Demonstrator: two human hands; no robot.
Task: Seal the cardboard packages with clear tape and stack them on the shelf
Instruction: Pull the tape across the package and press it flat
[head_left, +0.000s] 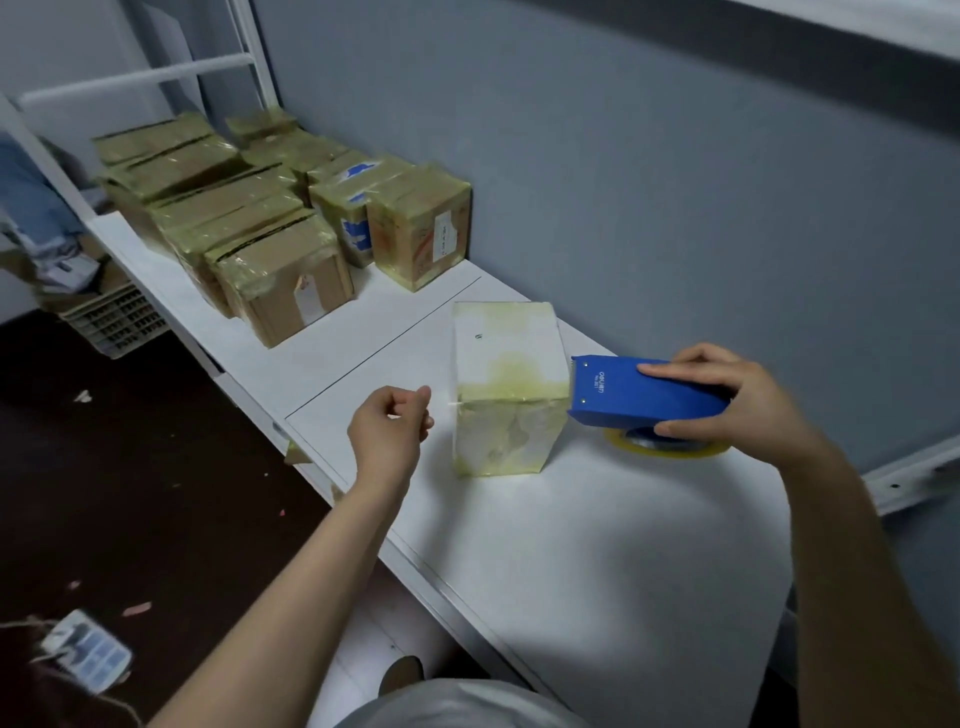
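A white package (506, 384) wrapped in yellowish clear tape stands upright on the white shelf board (597, 545). My right hand (737, 400) grips a blue tape dispenser (644, 397), whose front end touches the package's right side; the tape roll (667, 447) shows under it. My left hand (389, 423) hovers just left of the package with fingers curled, thumb and fingers pinched together; a thin strand of tape seems to run from the package's edge toward it. Several taped brown cardboard packages (283, 228) are stacked in rows at the far left of the shelf.
A grey wall (675, 182) backs the shelf. White metal frame bars (140, 78) rise at the far left. On the dark floor (130, 467) lie a plastic crate (111, 317), paper scraps and a small device (85, 649).
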